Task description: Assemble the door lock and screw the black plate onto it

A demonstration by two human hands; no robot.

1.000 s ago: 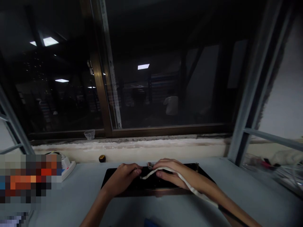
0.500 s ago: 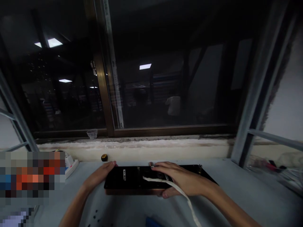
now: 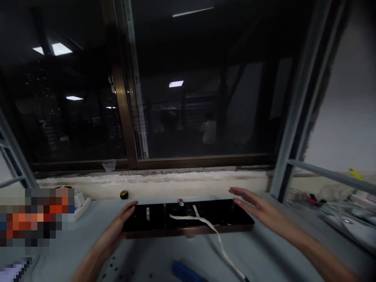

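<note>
Black, on grey table (image 3: 158,256): counted one long panel (image 3: 188,223), one white cable (image 3: 213,227), one blue object (image 3: 186,271). Saw left hand (image 3: 116,227) half-curled at panel's left end, couldn't tell if gripping; right hand (image 3: 258,207) spread, holding nothing, shifted from panel's middle to right end since last frame.

Holds the left hand (image 3: 116,225) at lower left of the frame with fingers (image 3: 131,205) slightly bent, right hand (image 3: 260,205) at lower right, opened.
</note>
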